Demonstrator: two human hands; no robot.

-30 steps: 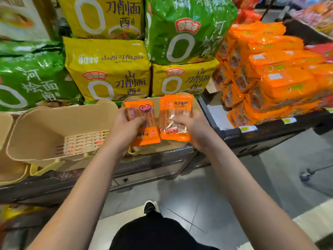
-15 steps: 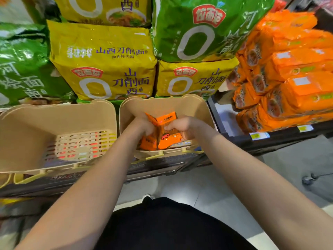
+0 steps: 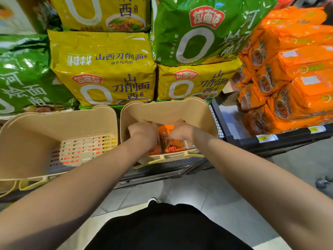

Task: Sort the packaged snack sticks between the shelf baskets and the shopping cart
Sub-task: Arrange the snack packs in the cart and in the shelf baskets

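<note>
one view only, from a camera on the person's head, wide-angle, looking forward and steeply down. straight lines bow toward the edges. it sits close to the shelf: the two beige baskets [image 3: 115, 123] fill the middle band, the stacked noodle bags [image 3: 102, 69] crowd the top edge, and orange packs [image 3: 297, 83] curve away at upper right. both forearms run in from the lower corners toward the centre, where the left hand [image 3: 144, 132] and right hand [image 3: 181, 131] meet inside the right-hand basket. the bottom of the frame looks down on the person's own dark clothing [image 3: 167, 230] and the grey floor [image 3: 198, 192].
</note>
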